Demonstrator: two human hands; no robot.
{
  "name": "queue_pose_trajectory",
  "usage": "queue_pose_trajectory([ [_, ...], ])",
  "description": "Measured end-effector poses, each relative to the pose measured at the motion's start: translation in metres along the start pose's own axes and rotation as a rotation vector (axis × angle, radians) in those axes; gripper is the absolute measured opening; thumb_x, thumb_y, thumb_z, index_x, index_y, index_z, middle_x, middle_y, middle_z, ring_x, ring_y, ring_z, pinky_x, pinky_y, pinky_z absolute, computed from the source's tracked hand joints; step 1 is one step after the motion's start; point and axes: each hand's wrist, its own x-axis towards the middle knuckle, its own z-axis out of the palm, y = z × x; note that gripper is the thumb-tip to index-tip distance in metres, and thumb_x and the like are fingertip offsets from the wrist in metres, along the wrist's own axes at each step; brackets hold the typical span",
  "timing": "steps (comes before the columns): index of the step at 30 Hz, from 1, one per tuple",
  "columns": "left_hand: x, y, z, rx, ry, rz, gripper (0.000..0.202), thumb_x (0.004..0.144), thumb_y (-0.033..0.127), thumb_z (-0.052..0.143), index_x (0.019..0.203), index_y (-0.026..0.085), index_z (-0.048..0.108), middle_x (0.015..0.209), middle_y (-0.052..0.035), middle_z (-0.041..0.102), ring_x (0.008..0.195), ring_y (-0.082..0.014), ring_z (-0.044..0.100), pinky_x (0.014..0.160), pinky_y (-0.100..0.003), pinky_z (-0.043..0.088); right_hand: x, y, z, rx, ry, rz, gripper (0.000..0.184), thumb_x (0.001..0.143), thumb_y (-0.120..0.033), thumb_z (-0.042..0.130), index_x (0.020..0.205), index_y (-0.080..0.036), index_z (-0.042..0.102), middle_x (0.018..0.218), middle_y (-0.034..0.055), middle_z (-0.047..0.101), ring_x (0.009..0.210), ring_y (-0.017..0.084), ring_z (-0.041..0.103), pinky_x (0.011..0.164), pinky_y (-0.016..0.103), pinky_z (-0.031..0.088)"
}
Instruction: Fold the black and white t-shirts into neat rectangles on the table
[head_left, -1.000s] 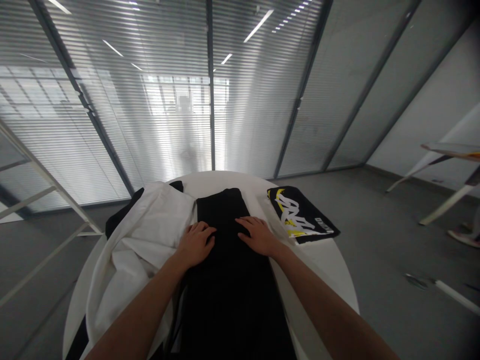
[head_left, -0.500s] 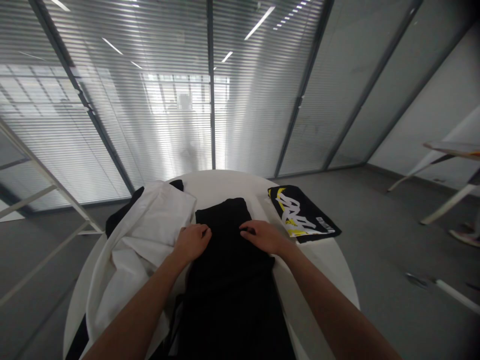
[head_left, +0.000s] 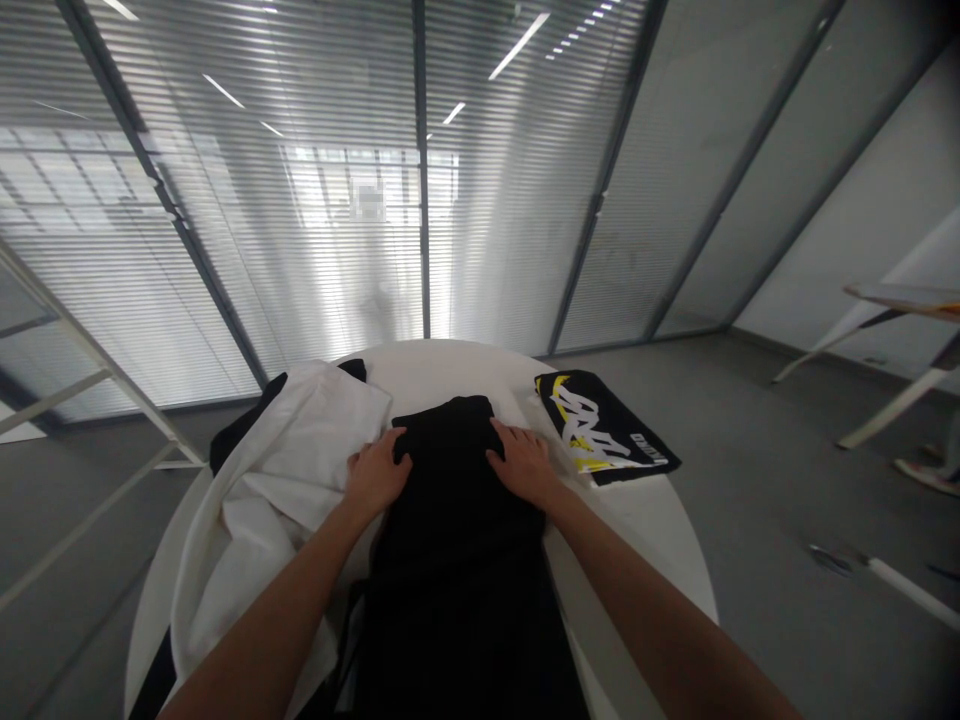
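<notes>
A black garment point(head_left: 457, 520) lies lengthwise on the round white table point(head_left: 645, 540), its far end folded back toward me. My left hand point(head_left: 375, 472) rests flat on the garment's left edge, fingers stretched out. On the right edge lies my right hand point(head_left: 521, 462), also flat with fingers apart. Both hands press the folded part down.
A white garment point(head_left: 277, 500) is heaped over a dark one at the table's left. A folded black cloth with white and yellow print point(head_left: 604, 428) lies at the right. Glass walls with blinds stand behind. Another table's legs point(head_left: 892, 400) show far right.
The garment's far end has been folded back toward me, so it reaches less far. My hands have slid apart from its middle to its left and right edges.
</notes>
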Motion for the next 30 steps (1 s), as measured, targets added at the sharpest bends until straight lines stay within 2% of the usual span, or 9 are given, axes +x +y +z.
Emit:
queue_pose_trajectory([
  [6, 0.005, 0.004, -0.001, -0.654, 0.004, -0.083, 0.053, 0.075, 0.020, 0.061, 0.126, 0.019, 0.050, 0.101, -0.0069, 0.064, 0.083, -0.0169, 0.064, 0.078, -0.033, 0.050, 0.007, 0.000, 0.004, 0.452, 0.062, -0.037, 0.057, 0.081, -0.024, 0.051, 0.137, -0.020, 0.043, 0.133, 0.0107, 0.053, 0.121, 0.023, 0.050, 0.103, 0.042, 0.037],
  [12, 0.001, 0.009, -0.021, -1.318, -0.159, -0.374, 0.055, 0.069, 0.015, 0.068, 0.121, 0.021, 0.049, 0.089, -0.0014, 0.064, 0.069, -0.0115, 0.062, 0.061, -0.024, 0.049, 0.012, -0.002, -0.005, 1.148, 0.029, 0.223, 0.052, 0.068, -0.021, 0.060, 0.120, -0.021, 0.055, 0.110, 0.0057, 0.065, 0.099, 0.021, 0.062, 0.090, 0.038, 0.049],
  [15, 0.002, 0.002, -0.029, -1.383, -0.386, -0.444, 0.028, 0.070, 0.016, 0.068, 0.097, 0.016, 0.060, 0.080, -0.0025, 0.065, 0.066, -0.0132, 0.062, 0.062, -0.026, 0.050, 0.011, -0.002, -0.014, 1.452, -0.093, 0.406, 0.056, 0.065, -0.019, 0.065, 0.120, -0.023, 0.054, 0.102, 0.0038, 0.068, 0.091, 0.020, 0.065, 0.082, 0.035, 0.052],
  [17, 0.004, -0.003, -0.030, -1.366, -0.511, -0.456, 0.016, 0.071, 0.020, 0.070, 0.084, 0.015, 0.062, 0.074, -0.0025, 0.065, 0.063, -0.0134, 0.062, 0.060, -0.026, 0.049, 0.010, -0.002, -0.021, 1.531, -0.185, 0.525, 0.045, 0.069, -0.021, 0.065, 0.113, -0.023, 0.057, 0.093, 0.0028, 0.068, 0.080, 0.018, 0.065, 0.075, 0.032, 0.053],
  [20, 0.003, -0.006, -0.031, -1.341, -0.527, -0.402, 0.019, 0.070, 0.022, 0.074, 0.084, 0.016, 0.064, 0.075, -0.0012, 0.065, 0.063, -0.0126, 0.061, 0.059, -0.026, 0.048, 0.011, -0.002, -0.030, 1.547, -0.370, 0.631, 0.018, 0.077, -0.030, 0.061, 0.092, -0.019, 0.061, 0.076, 0.0020, 0.064, 0.062, 0.015, 0.060, 0.061, 0.028, 0.051],
  [23, 0.000, -0.001, -0.033, -1.336, -0.486, -0.261, 0.032, 0.068, 0.022, 0.075, 0.099, 0.017, 0.066, 0.092, -0.0049, 0.069, 0.075, -0.0151, 0.064, 0.069, -0.028, 0.049, 0.011, -0.001, -0.034, 1.490, -0.496, 0.613, 0.017, 0.080, -0.036, 0.060, 0.079, -0.019, 0.059, 0.065, -0.0008, 0.059, 0.046, 0.010, 0.048, 0.045, 0.023, 0.042],
  [26, -0.003, 0.006, -0.036, -1.311, -0.460, -0.143, 0.042, 0.069, 0.023, 0.075, 0.110, 0.017, 0.066, 0.105, -0.0082, 0.069, 0.085, -0.0174, 0.065, 0.076, -0.029, 0.048, 0.010, -0.001, -0.031, 1.448, -0.458, 0.530, 0.018, 0.079, -0.037, 0.063, 0.079, -0.019, 0.060, 0.066, 0.0002, 0.062, 0.047, 0.011, 0.049, 0.044, 0.024, 0.042],
  [28, -0.004, 0.008, -0.036, -1.288, -0.446, -0.090, 0.044, 0.070, 0.025, 0.074, 0.113, 0.017, 0.066, 0.108, -0.0085, 0.069, 0.088, -0.0182, 0.065, 0.078, -0.030, 0.047, 0.009, 0.000, -0.027, 1.448, -0.390, 0.450, 0.022, 0.076, -0.033, 0.066, 0.092, -0.019, 0.064, 0.081, 0.0041, 0.069, 0.063, 0.016, 0.062, 0.057, 0.028, 0.051],
  [30, -0.003, 0.007, -0.034, -1.260, -0.412, -0.044, 0.045, 0.070, 0.026, 0.074, 0.114, 0.017, 0.066, 0.109, -0.0082, 0.069, 0.091, -0.0192, 0.064, 0.081, -0.031, 0.047, 0.010, 0.002, -0.021, 1.423, -0.275, 0.380, 0.040, 0.070, -0.026, 0.070, 0.109, -0.021, 0.062, 0.097, 0.0056, 0.071, 0.082, 0.020, 0.066, 0.072, 0.032, 0.054],
])
